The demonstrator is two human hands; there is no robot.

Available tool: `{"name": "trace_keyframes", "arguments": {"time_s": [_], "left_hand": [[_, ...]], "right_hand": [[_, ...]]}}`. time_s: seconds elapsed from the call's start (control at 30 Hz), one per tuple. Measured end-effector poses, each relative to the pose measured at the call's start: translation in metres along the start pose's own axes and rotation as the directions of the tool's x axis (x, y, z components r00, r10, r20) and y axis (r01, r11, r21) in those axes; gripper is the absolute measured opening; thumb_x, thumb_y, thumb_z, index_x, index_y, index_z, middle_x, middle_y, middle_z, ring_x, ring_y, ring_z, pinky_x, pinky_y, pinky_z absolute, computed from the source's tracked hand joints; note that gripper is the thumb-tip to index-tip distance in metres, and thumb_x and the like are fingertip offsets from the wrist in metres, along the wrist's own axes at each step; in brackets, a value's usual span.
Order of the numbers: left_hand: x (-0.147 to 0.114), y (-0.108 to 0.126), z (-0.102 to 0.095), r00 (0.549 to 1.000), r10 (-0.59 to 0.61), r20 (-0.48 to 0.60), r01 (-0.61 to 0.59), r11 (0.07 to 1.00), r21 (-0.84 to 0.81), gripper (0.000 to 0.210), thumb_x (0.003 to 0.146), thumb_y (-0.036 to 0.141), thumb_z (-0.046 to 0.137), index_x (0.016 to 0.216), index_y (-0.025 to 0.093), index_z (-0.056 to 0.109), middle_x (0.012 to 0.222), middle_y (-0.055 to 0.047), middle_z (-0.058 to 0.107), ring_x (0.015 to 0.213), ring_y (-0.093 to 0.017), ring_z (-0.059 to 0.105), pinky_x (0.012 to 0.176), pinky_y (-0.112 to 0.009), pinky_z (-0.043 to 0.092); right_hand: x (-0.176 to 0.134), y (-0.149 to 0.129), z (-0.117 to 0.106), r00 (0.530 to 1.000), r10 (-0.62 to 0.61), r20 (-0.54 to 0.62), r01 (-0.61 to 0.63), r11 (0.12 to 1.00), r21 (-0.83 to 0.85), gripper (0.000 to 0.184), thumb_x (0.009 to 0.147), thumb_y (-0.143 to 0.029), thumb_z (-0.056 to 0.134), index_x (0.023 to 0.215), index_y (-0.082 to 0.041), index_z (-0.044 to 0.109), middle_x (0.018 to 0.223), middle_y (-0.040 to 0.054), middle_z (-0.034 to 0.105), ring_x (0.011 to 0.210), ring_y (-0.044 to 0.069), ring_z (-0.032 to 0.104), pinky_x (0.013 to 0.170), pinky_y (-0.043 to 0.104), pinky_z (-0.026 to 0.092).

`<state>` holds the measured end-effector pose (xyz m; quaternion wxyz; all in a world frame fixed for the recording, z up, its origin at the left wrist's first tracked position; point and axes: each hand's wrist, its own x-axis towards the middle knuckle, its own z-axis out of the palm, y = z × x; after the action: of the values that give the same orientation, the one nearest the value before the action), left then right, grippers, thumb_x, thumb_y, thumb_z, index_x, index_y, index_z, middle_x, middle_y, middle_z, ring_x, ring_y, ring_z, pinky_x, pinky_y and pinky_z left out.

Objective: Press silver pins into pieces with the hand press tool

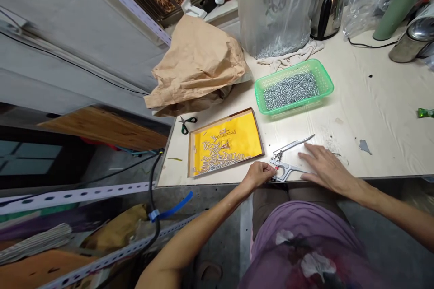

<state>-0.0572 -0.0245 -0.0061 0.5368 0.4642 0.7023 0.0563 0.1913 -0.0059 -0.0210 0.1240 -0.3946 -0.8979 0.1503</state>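
Silver pliers (287, 168), handles (298, 143) spread, lie near table edge (389, 174) beside right hand (327, 169).

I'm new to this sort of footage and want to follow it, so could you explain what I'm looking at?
There is no machine here: a person works with two bare hands. The single picture comes from a camera worn on the head, looking forward and down.

On the pale table lies a silver plier-like tool. The left hand is pinched together at its near end; whether it grips something small is hidden. The right hand is open beside the tool's handles.

Around them are a shallow yellow-lined tray and a green basket, both with small metal pieces, plus scissors, a brown paper bag and a kettle.
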Motion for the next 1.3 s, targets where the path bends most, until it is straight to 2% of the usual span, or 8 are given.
{"name": "trace_keyframes", "arguments": {"time_s": [0.13,0.3,0.63,0.73,0.87,1.03,1.13,1.3], "left_hand": [[-0.001,0.001,0.002,1.0,-0.004,0.01,0.004,1.0,-0.015,0.028,0.066,0.041,0.059,0.059,0.013,0.061,0.046,0.006,0.044,0.044,-0.007,0.034,0.046,-0.021,0.023],[-0.001,-0.001,0.003,1.0,-0.022,0.022,0.023,0.998,-0.063,0.029,0.065,0.042,0.061,0.064,0.013,0.062,0.047,0.006,0.044,0.043,-0.006,0.034,0.045,-0.021,0.022],[-0.002,-0.004,0.004,0.999,-0.038,0.028,0.039,0.998,-0.042,0.028,0.073,0.04,0.06,0.067,0.013,0.062,0.045,0.007,0.041,0.04,-0.007,0.034,0.043,-0.021,0.025],[-0.01,-0.005,0.006,0.995,0.048,-0.082,-0.038,0.991,0.125,0.028,0.078,0.039,0.06,0.068,0.013,0.063,0.052,0.003,0.051,0.048,-0.011,0.046,0.048,-0.023,0.034],[-0.02,0.0,0.018,0.832,0.508,-0.225,-0.339,0.785,0.518,0.016,0.086,0.028,0.057,0.092,0.015,0.066,0.089,-0.007,0.067,0.084,-0.02,0.061,0.073,-0.031,0.048],[0.006,0.023,0.032,0.609,0.785,0.113,-0.603,0.366,0.708,0.05,0.082,0.027,0.065,0.127,0.014,0.047,0.133,-0.017,0.052,0.123,-0.03,0.049,0.101,-0.045,0.043],[0.024,0.035,0.032,0.577,0.778,0.249,-0.669,0.275,0.691,0.062,0.082,0.027,0.066,0.135,0.014,0.036,0.134,-0.018,0.05,0.123,-0.03,0.049,0.102,-0.047,0.042],[0.029,0.05,0.026,0.629,0.695,0.348,-0.662,0.243,0.709,0.066,0.079,0.032,0.071,0.132,0.011,0.038,0.119,-0.016,0.056,0.106,-0.029,0.054,0.09,-0.043,0.048]], "right_hand": [[0.018,0.023,-0.001,0.997,-0.018,0.072,0.023,0.997,-0.079,0.09,0.071,-0.062,0.067,0.14,-0.014,0.038,0.145,0.0252,0.037,0.136,0.041,0.029,0.101,0.059,0.035],[0.024,0.026,-0.002,0.986,-0.079,0.147,0.092,0.992,-0.083,0.101,0.065,-0.065,0.069,0.143,-0.011,0.034,0.141,0.0255,0.044,0.133,0.042,0.035,0.104,0.062,0.028],[0.015,0.009,-0.011,0.989,-0.11,0.095,0.117,0.99,-0.074,0.066,0.083,-0.037,0.061,0.14,-0.014,0.037,0.124,0.0174,0.059,0.112,0.032,0.052,0.1,0.056,0.032],[0.012,0.004,-0.012,0.991,-0.124,0.058,0.127,0.99,-0.056,0.058,0.085,-0.028,0.058,0.139,-0.015,0.039,0.117,0.0144,0.062,0.103,0.028,0.054,0.099,0.05,0.035],[0.009,0.0,-0.009,0.992,-0.123,0.027,0.124,0.992,-0.026,0.057,0.086,-0.024,0.057,0.139,-0.016,0.037,0.116,0.013,0.062,0.102,0.027,0.054,0.096,0.046,0.037],[0.008,0.003,-0.002,0.994,-0.111,0.015,0.111,0.994,-0.02,0.074,0.084,-0.023,0.06,0.147,-0.017,0.022,0.119,0.0124,0.062,0.103,0.028,0.054,0.095,0.045,0.039],[0.004,0.008,0.001,0.997,-0.071,0.01,0.071,0.997,-0.018,0.078,0.083,-0.029,0.061,0.147,-0.015,0.018,0.125,0.0149,0.058,0.109,0.029,0.052,0.092,0.043,0.041],[-0.002,0.006,-0.004,0.996,0.077,0.041,-0.071,0.99,-0.118,0.055,0.079,-0.039,0.067,0.123,-0.012,0.049,0.108,0.0152,0.06,0.099,0.031,0.052,0.08,0.04,0.043]]}}
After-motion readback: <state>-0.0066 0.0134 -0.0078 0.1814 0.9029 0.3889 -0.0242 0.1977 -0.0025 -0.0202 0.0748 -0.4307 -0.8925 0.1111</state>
